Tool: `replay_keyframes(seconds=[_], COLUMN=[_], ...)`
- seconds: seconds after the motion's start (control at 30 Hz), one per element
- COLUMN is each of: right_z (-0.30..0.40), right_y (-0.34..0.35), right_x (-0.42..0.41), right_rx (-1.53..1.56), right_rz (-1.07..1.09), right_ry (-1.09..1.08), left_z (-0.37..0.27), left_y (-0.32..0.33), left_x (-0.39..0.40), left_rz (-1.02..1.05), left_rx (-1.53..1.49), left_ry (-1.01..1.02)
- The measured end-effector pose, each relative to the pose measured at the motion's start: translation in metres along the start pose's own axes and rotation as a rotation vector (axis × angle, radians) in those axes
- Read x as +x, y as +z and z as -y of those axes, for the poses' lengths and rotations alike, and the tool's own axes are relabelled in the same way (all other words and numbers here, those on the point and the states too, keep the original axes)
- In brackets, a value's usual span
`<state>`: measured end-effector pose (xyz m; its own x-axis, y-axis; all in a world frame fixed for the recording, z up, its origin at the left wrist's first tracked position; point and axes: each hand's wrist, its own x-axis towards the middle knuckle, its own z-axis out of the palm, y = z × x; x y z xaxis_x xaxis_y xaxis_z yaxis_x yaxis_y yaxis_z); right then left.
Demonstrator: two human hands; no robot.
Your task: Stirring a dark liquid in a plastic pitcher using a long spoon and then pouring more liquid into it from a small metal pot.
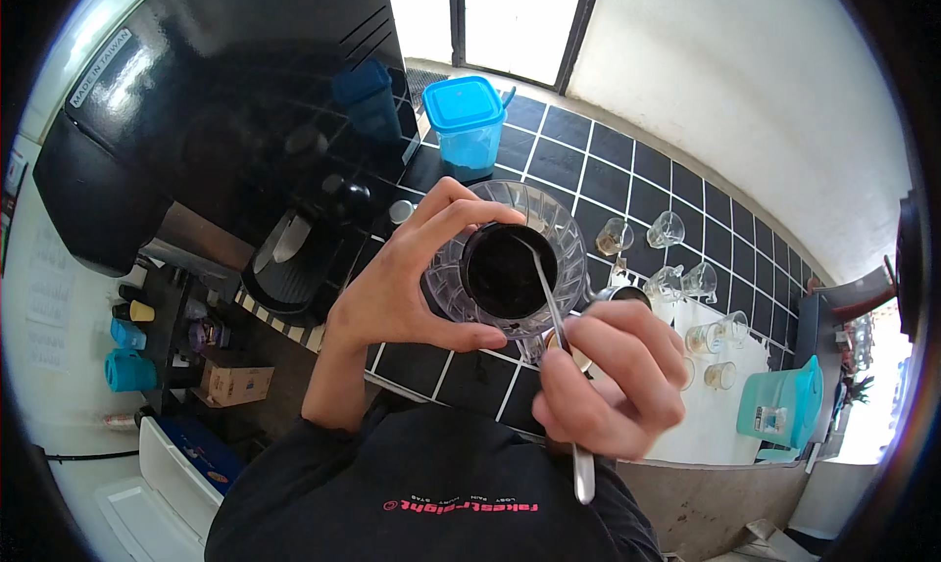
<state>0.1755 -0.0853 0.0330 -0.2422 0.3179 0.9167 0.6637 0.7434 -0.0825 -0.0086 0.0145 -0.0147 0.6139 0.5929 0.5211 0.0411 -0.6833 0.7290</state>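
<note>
My left hand [382, 290] curls round a black cup [509, 274], thumb on the near side and fingers on the far side. Its mouth faces up at me and the inside is very dark, so I cannot tell what it holds. Below the cup is a clear ribbed vessel [567, 227], mostly covered by the cup and hand. In my right hand [617, 378] is a long metal spoon [583, 477], gripped mid-handle. The spoon's upper end reaches into the cup near its right rim. A metal cup [625, 294] stands just beyond my right knuckles, partly hidden.
A large black machine [220, 84] stands at left. On the black tiled counter [555, 139] is a blue-lidded container [467, 125]. Several glasses [665, 230] stand to the right. A teal lidded container [779, 400] sits at the far right. A cardboard box [235, 382] is lower left.
</note>
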Motion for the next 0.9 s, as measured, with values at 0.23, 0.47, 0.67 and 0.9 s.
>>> replay_keyframes(seconds=[0.23, 0.47, 0.67, 0.9], right_z=[-0.002, -0.002, -0.003, -0.006], right_y=[0.008, 0.011, -0.001, -0.002], right_x=[-0.009, -0.014, -0.017, -0.018], right_rx=[0.033, 0.113, 0.047, 0.206], right_rz=[-0.099, -0.213, -0.285, -0.268], right_ry=[0.184, 0.180, 0.082, 0.160], left_z=[0.000, -0.003, -0.005, -0.005], left_y=[0.001, -0.005, -0.005, -0.006], left_x=[-0.001, 0.000, 0.001, 0.002], left_rz=[-0.009, 0.056, 0.044, 0.054], left_rx=[-0.010, -0.009, -0.030, 0.000], left_ry=[0.011, 0.028, 0.040, 0.031])
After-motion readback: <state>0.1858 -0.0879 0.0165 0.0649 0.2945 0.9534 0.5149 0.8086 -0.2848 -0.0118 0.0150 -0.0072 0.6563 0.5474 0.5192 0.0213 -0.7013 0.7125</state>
